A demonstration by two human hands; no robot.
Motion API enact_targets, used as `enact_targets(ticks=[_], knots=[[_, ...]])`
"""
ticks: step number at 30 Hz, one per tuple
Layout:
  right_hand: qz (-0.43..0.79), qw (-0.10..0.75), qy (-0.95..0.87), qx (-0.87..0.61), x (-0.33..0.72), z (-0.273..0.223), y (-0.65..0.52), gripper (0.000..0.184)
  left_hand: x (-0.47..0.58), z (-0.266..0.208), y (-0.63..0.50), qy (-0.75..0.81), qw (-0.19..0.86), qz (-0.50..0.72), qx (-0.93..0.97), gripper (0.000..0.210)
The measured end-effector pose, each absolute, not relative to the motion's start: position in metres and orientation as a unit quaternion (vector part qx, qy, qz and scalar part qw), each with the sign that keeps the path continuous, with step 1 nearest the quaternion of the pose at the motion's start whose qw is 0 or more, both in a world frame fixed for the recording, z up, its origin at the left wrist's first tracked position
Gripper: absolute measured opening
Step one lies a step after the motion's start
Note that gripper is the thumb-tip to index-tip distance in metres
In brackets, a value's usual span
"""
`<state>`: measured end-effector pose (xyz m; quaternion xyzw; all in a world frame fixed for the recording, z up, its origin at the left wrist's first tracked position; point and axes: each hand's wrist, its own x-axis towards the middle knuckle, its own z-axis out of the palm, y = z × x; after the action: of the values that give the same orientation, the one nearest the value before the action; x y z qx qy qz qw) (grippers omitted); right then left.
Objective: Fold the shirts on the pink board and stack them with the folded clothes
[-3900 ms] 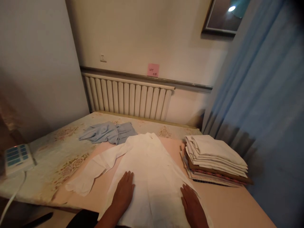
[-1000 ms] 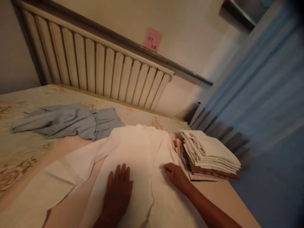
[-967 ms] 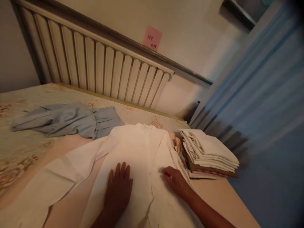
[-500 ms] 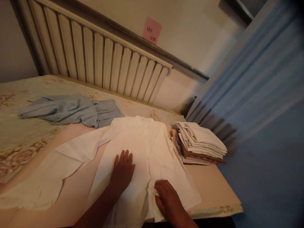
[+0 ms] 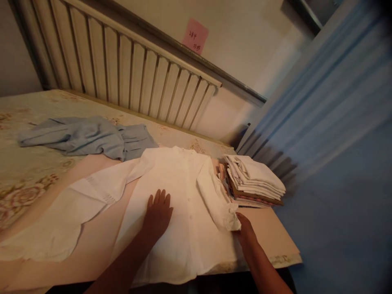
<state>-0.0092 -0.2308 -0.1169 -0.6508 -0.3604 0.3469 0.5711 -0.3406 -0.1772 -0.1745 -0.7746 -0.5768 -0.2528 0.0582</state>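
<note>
A white long-sleeved shirt lies spread out with its buttoned front facing up. My left hand rests flat on the shirt's front, fingers spread. At the shirt's right side, my right hand is closed on the gathered cuff of the right-hand sleeve. That sleeve lies bent down along the body. The other sleeve stretches out to the left. Part of the right fingers is hidden behind the cuff.
Under the shirt is a pink board on a floral cloth. A crumpled blue-grey garment lies at the back left. Folded clothes are stacked at the right, beside a blue curtain. A radiator stands behind.
My right hand has moved right and up with the sleeve cuff, off the shirt's middle. The sleeve now sits farther right, showing the buttons. My left hand stays in place on the shirt.
</note>
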Motion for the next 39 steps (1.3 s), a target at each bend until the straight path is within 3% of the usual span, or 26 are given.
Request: enact_targets(ticks=[8,16,18,20,25,27,29,33,36,39], knots=[[0.302,0.48,-0.401,-0.719,-0.008,-0.133,-0.235,0.034,-0.334,-0.161,-0.184,-0.511,-0.004,-0.309,-0.802,0.033],[0.146,0.483,-0.395,-0.768,-0.025,-0.102,-0.248,0.027,-0.32,-0.128,-0.209,-0.365,-0.224,-0.257,-0.866,0.015],[0.057,0.465,-0.487,-0.737,-0.047,-0.091,-0.264,0.023,-0.317,-0.124,-0.215,-0.351,-0.258,-0.24,-0.868,0.013],[0.034,0.392,-0.661,-0.639,-0.073,-0.083,-0.283,0.014,-0.314,-0.122,-0.22,-0.334,-0.276,-0.228,-0.872,0.011],[0.078,0.229,-0.844,-0.478,-0.103,-0.09,-0.327,0.016,-0.308,-0.123,-0.233,-0.294,-0.265,-0.192,-0.898,0.01],[0.056,0.203,-0.862,-0.461,-0.097,-0.106,-0.338,0.032,-0.306,-0.126,-0.238,-0.282,-0.254,-0.166,-0.91,0.022],[0.022,0.19,-0.88,-0.436,-0.088,-0.126,-0.345,0.049,-0.304,-0.128,-0.245,-0.276,-0.235,-0.141,-0.921,0.04],[-0.009,0.194,-0.878,-0.437,-0.08,-0.151,-0.349,0.052,-0.299,-0.124,-0.263,-0.258,-0.194,-0.12,-0.939,0.059],[0.009,0.199,-0.87,-0.451,-0.083,-0.153,-0.348,0.054,-0.296,-0.118,-0.275,-0.253,-0.175,-0.108,-0.945,0.059],[0.026,0.206,-0.866,-0.455,-0.087,-0.148,-0.348,0.053,-0.295,-0.115,-0.281,-0.26,-0.172,-0.119,-0.943,0.043]])
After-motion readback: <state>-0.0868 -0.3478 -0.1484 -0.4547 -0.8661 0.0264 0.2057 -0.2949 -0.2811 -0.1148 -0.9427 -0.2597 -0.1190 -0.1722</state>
